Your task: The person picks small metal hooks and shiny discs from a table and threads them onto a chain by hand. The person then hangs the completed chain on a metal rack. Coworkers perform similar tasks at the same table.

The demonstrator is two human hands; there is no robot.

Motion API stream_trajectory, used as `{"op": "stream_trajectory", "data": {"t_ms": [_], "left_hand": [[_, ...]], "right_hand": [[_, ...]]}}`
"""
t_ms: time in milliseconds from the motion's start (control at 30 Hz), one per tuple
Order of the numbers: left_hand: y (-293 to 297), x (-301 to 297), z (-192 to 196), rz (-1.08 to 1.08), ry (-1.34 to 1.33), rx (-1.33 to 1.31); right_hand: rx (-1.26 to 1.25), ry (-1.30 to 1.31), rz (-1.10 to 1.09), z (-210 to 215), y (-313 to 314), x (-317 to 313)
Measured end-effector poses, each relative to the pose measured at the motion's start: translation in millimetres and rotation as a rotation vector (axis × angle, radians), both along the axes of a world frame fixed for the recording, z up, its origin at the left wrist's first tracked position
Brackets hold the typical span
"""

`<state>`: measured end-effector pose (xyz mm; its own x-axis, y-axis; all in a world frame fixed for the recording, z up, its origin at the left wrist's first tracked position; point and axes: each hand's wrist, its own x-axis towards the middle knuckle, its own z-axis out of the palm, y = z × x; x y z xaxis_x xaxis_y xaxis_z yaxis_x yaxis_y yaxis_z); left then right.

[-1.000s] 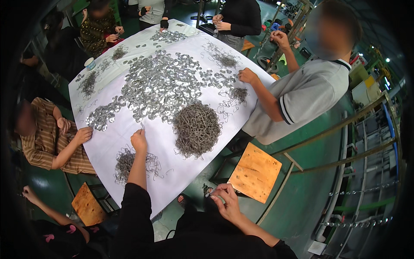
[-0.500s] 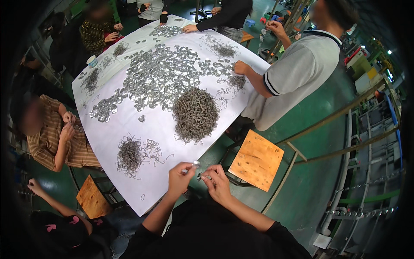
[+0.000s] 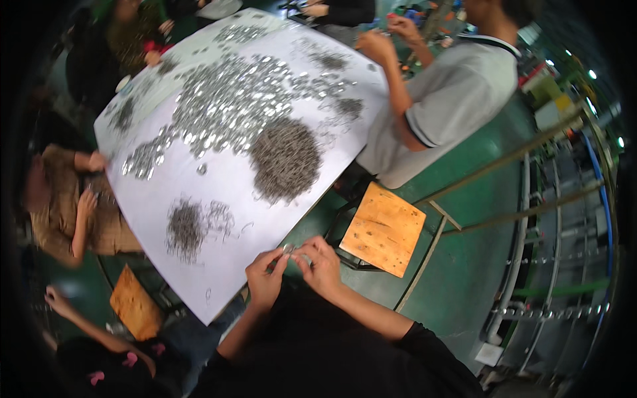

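Note:
In front of my body, just off the near edge of the white table (image 3: 152, 265), my two hands meet at the fingertips. My left hand (image 3: 264, 277) pinches a small shiny metal piece (image 3: 288, 249), round in outline. My right hand (image 3: 321, 268) is closed in a pinch against the same piece's right side; anything else between its fingers is hidden. On the table ahead lie a large heap of bent wire hooks (image 3: 285, 161) and a smaller pile of hooks (image 3: 184, 229). Beyond them spread many flat shiny metal pieces (image 3: 232, 99). The picture is slightly blurred.
A wooden stool (image 3: 383, 229) stands to my right, another stool (image 3: 136, 304) to the left. A person in a grey shirt (image 3: 458, 93) works at the right side; several others are around the table. A metal frame rail (image 3: 504, 159) runs along the right.
My hands have come together, and the metal piece that was apart from my right fingers now touches them. The view has shifted. The grey-shirted person's hand has lifted off the table.

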<state>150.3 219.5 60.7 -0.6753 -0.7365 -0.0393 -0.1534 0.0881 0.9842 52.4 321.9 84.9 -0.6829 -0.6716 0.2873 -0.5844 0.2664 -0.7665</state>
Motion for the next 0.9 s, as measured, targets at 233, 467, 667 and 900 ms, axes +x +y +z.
{"op": "stream_trajectory", "data": {"t_ms": [233,467,667,900], "left_hand": [[2.4,22.6,1.0,0.024,-0.015,-0.111],[14.7,45.2,-12.5,0.079,0.028,-0.162],[19.6,61.5,-18.7,0.161,-0.010,-0.171],[20.9,75.6,-17.6,0.239,-0.021,-0.120]], "right_hand": [[-0.026,-0.246,0.086,5.0,-7.5,-12.6],[0.274,-0.001,0.600,-52.3,-131.4,-27.1],[0.794,0.186,0.563,-94.1,-208.4,4.3],[0.722,-0.102,0.609,-117.7,-206.2,1.8]]}}
